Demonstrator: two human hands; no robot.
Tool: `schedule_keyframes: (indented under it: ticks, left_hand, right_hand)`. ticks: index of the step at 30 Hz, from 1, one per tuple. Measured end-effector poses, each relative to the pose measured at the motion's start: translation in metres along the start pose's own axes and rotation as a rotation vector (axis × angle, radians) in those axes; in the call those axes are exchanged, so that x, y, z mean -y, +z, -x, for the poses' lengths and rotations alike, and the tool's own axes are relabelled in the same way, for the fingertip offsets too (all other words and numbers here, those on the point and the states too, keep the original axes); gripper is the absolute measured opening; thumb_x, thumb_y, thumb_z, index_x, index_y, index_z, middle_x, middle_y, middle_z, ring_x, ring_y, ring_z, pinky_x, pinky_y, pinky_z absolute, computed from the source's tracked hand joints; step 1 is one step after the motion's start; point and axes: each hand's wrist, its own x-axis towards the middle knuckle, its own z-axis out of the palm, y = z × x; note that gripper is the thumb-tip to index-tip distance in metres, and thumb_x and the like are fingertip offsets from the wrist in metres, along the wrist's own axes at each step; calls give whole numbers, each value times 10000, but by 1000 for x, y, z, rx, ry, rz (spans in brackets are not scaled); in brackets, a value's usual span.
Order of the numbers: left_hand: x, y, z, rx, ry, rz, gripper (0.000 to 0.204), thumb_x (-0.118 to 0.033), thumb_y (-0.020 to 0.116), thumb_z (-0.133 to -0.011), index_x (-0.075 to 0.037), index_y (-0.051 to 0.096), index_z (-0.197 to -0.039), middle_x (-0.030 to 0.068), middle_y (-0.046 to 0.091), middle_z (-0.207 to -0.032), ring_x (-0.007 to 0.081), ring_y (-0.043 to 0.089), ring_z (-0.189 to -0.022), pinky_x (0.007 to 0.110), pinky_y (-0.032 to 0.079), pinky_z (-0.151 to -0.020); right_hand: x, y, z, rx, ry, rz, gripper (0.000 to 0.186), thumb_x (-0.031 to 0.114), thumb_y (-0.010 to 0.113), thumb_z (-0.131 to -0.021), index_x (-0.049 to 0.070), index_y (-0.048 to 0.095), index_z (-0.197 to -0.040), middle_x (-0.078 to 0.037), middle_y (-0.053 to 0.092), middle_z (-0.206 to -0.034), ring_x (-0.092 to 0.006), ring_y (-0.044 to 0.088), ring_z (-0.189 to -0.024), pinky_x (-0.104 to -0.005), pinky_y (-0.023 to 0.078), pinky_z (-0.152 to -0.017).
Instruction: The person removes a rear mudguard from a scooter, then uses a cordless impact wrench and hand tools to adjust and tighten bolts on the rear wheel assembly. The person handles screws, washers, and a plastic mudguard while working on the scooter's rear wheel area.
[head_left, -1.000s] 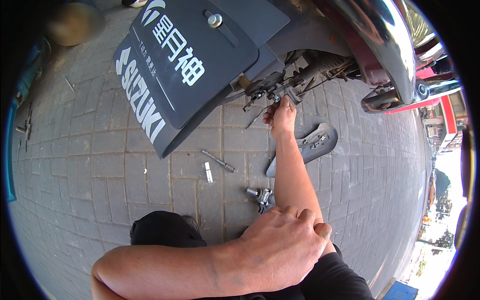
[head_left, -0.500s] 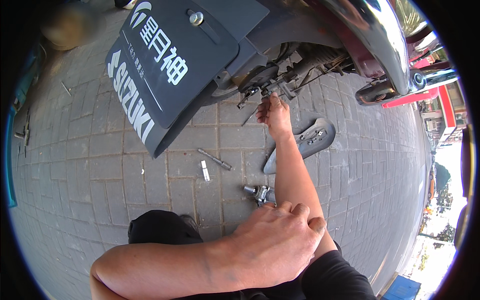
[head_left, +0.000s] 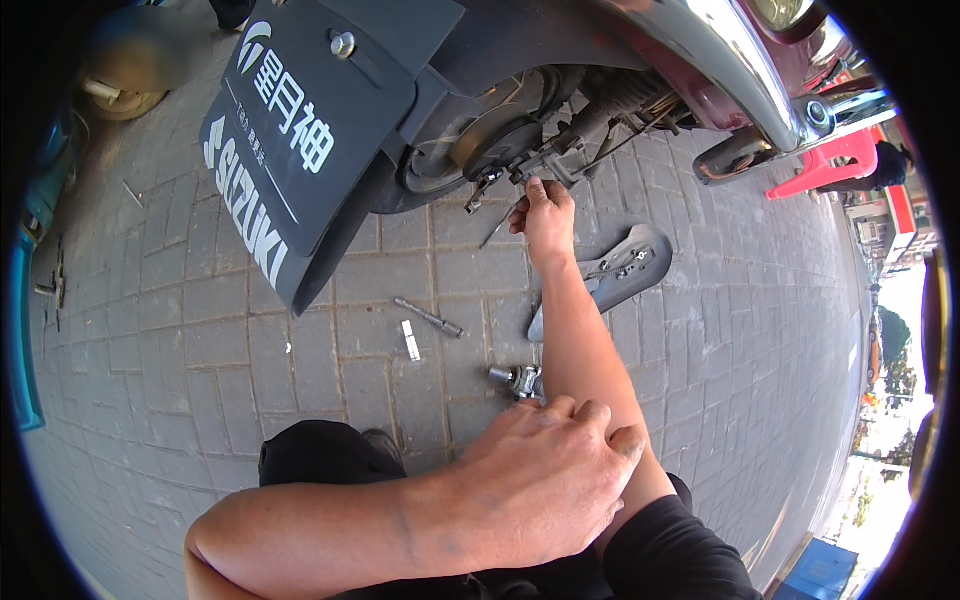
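My right hand [head_left: 547, 215] reaches forward to the motorcycle's rear wheel hub. Its thumb and fingers pinch at the metal axle end [head_left: 535, 178]; whatever small part they hold is hidden. A thin metal rod [head_left: 496, 228] slants down beside those fingers. Across my right forearm lies my left hand [head_left: 545, 480], its knuckles up and its fingers curled under out of sight. Partly covered by the right forearm, a metal power tool [head_left: 517, 379] rests on the paving. A grey curved cover [head_left: 640, 270] holds several small metal parts beyond that arm.
A dark mudguard flap [head_left: 310, 150] hangs at the upper left, with chrome exhaust pipes [head_left: 745, 165] at the upper right. On the paving lie a socket extension bar [head_left: 430, 318] and a small white box [head_left: 411, 341]. A pink plastic stool [head_left: 838, 162] stands far right.
The view has shifted, so the flap sits farther left and more of the rear wheel shows. My right hand stays at the axle, and the left stays across the forearm.
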Motion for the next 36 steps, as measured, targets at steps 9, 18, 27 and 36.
schedule_keyframes:
  ticks: [9,18,27,36]
  left_hand:
    - [-3,5,-15,-45,6,-24,422,-276,716,-829,6,594,-1117,165,610,-947,335,649,-899,431,536,-793]
    - [-25,18,-44,110,45,-40,449,-325,739,-797,-19,644,-1112,171,654,-1033,366,652,-964,449,538,-811]
    - [25,35,-83,9,-214,-18,450,-236,789,-767,46,646,-1086,227,702,-937,328,707,-903,396,558,-791]
    - [167,55,-138,-840,-778,1234,376,-295,686,-891,2,587,-1100,171,666,-1006,308,673,-919,483,550,-802]
  right_hand:
    - [-74,-75,45,-343,41,325,436,343,649,-937,-14,560,-1170,-128,646,-922,-189,640,-729,-344,534,-577]
    - [-228,-165,250,-214,668,449,555,218,758,-714,-64,622,-1173,-205,707,-1026,-298,675,-960,-387,519,-875]
    - [-147,-155,234,29,828,-331,209,34,795,-761,-14,659,-912,-110,661,-808,-248,656,-674,-397,547,-560]
    - [-66,-106,174,194,325,-772,239,-59,723,-790,5,647,-1006,-85,672,-832,-188,641,-668,-339,552,-595]
